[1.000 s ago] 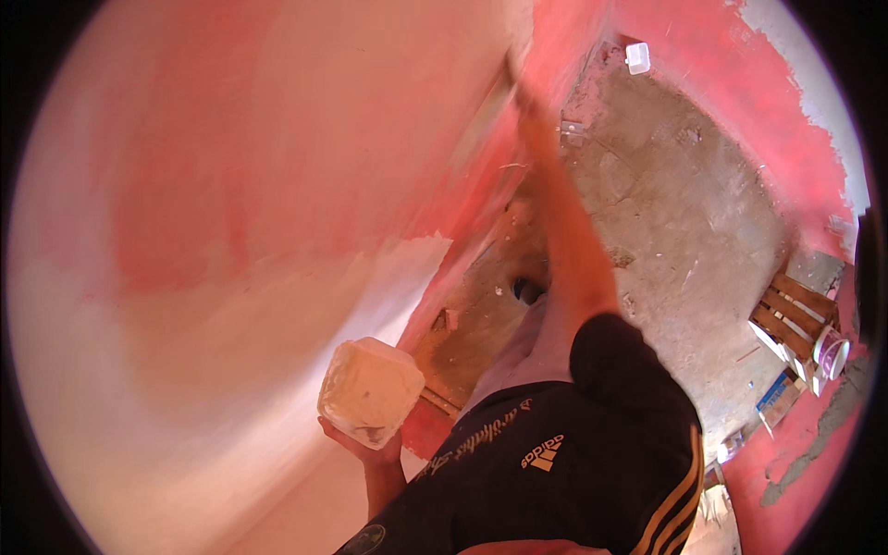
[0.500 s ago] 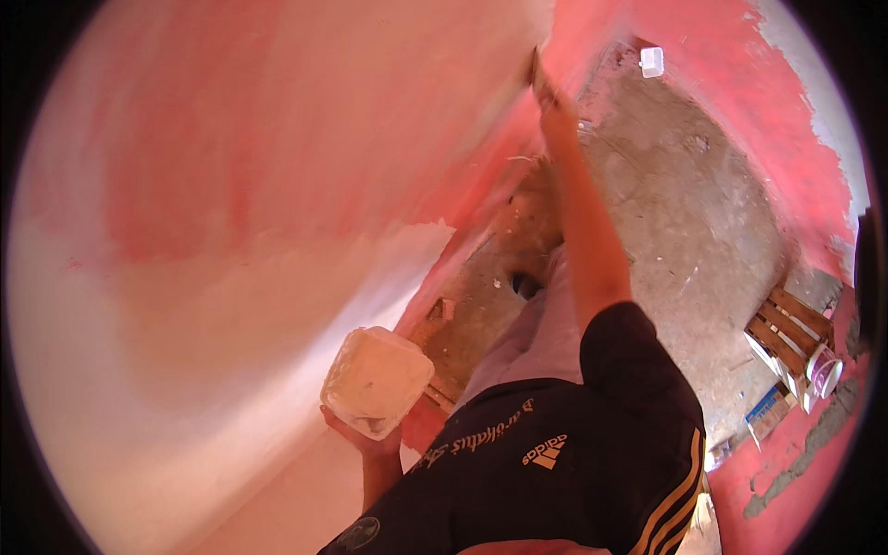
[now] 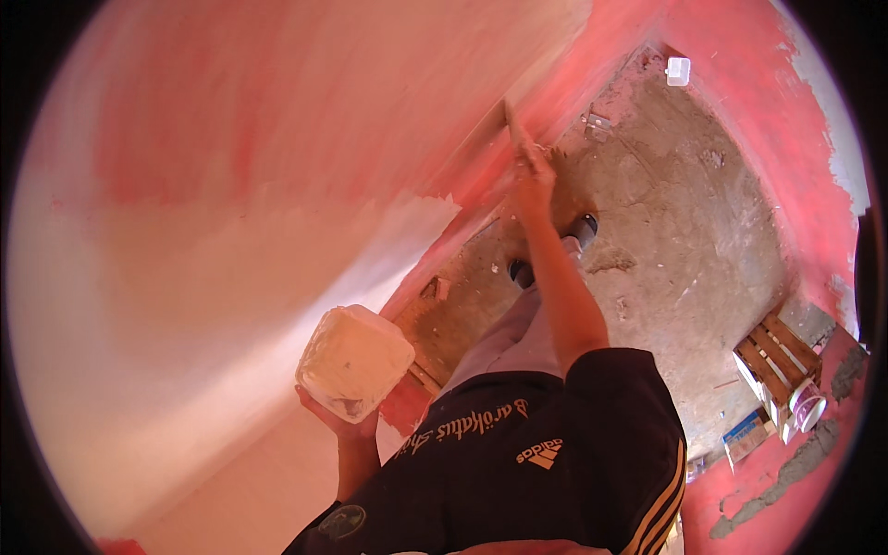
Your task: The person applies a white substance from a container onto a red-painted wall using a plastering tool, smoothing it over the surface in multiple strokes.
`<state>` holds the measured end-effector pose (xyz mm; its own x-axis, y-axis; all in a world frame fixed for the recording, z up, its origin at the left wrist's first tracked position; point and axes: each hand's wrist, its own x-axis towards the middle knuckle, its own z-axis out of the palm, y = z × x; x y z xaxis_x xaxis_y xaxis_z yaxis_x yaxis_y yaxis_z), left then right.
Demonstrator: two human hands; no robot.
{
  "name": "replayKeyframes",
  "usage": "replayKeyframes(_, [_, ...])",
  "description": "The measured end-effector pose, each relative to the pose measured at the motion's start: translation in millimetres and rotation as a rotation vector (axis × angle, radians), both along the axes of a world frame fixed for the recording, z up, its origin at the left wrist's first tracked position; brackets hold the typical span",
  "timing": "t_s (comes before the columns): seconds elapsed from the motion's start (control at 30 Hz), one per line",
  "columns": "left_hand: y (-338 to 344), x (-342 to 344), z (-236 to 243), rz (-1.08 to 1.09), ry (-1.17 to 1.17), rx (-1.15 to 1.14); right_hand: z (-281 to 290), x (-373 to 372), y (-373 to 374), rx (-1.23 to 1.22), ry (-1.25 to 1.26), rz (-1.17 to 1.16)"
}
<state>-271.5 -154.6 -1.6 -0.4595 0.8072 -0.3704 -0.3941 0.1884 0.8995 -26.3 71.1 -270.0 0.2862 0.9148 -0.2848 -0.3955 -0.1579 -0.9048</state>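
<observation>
My left hand (image 3: 351, 427) supports a square tub (image 3: 356, 356) from below; its top is coated in pale, creamy filler with a small dark patch at the near edge. Ahead of me my right hand (image 3: 533, 190), somewhat blurred, grips the handle of a putty knife (image 3: 511, 118). The knife's blade lies against the wall (image 3: 305, 139) on my left, and its thin edge is hard to make out. That wall is pink higher up, streaked with pale filler, and cream-coloured lower in the picture.
A white container (image 3: 678, 71) stands on the grey floor (image 3: 684, 203) by the far corner. To the right are a wooden crate (image 3: 779, 356), a white and purple bucket (image 3: 807, 404) and a blue-and-white box (image 3: 747, 437). The right wall (image 3: 786, 176) is pink with rough grey patches.
My right hand has drawn the putty knife along the wall, nearer to me and slightly left. The tub in my left hand has shifted a little left and up in the picture.
</observation>
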Motion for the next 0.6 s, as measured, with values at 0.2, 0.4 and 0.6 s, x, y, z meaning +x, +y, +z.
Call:
replayKeyframes(0.2, [2.4, 7.3, 1.1, 0.073, -0.064, -0.006, 18.4, -128.6, -93.4, 0.194, 0.062, 0.056])
replayKeyframes(0.4, [-2.4, 9.4, 4.9, 0.114, -0.160, 0.010, 20.0, -53.0, -42.0, 0.278, -0.507, -0.135])
replayKeyframes(0.6, [-0.4, 6.0, -0.3, 0.052, -0.176, 0.043, -22.4, -139.8, -90.3, 0.299, -0.326, 0.132])
